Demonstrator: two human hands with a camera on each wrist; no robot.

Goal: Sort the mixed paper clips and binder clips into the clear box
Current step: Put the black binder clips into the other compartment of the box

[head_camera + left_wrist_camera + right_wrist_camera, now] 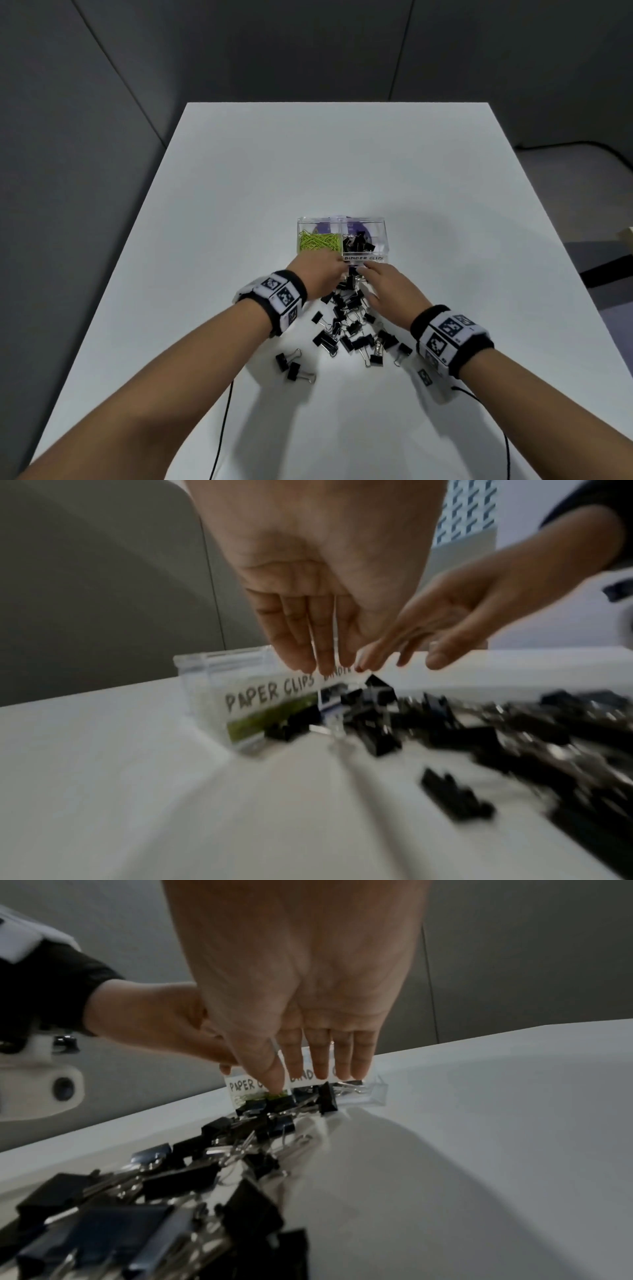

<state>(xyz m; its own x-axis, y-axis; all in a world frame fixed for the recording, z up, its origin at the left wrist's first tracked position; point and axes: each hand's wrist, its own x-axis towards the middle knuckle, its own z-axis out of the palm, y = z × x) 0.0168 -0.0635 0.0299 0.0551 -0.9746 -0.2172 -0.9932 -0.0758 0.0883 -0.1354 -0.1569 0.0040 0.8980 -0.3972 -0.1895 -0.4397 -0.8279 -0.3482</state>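
Note:
A clear two-compartment box [383,236] stands mid-table, with green paper clips [317,241] in its left half and black binder clips [358,242] in its right half. Its front labels read PAPER CLIPS [270,692] and BINDER CLIPS. A loose pile of black binder clips [352,325] lies on the table just in front of the box. My left hand [325,274] and right hand [380,281] hover side by side over the pile's far end, at the box front. Both have straight fingers [301,642] [322,1053] pointing down, and neither holds anything that I can see.
The white table [342,154] extends far beyond the box, with grey partition walls around it. Two binder clips [293,365] lie apart at the pile's near left. Thin black cables [222,428] [505,445] run from my wrists over the near table edge.

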